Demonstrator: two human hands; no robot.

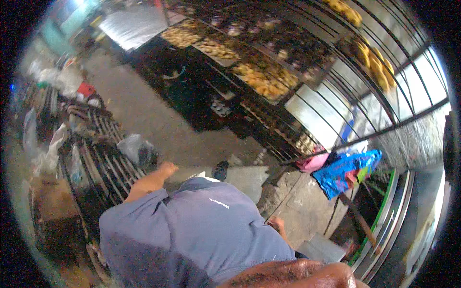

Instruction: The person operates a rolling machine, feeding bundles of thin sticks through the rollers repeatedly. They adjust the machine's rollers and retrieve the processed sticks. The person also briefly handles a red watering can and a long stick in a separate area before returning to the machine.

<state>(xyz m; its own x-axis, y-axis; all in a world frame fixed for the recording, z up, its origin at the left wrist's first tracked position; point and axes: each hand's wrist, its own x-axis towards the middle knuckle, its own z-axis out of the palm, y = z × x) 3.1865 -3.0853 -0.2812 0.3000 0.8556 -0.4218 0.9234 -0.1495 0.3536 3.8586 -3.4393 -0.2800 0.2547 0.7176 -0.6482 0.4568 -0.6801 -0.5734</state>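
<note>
My left hand (pixel 165 170) hangs out beside my grey-shirted body, near a clear plastic bag (pixel 134 146) and a slatted metal rack (pixel 103 153); its fingers look apart, with nothing visible in them. On my other side, my right hand (pixel 276 223) is partly hidden by my body, close to a worn concrete ledge (pixel 300 213); I cannot make out what, if anything, it holds. A dark shoe (pixel 221 170) shows below me.
Ahead and right, a black barred display rack (pixel 384 115) holds trays of small baked pieces (pixel 264 79) and yellow loaves (pixel 374 62). A blue printed bag (pixel 336 170) and pink bag (pixel 309 163) sit at its end. Clutter and bags (pixel 67 79) line the left.
</note>
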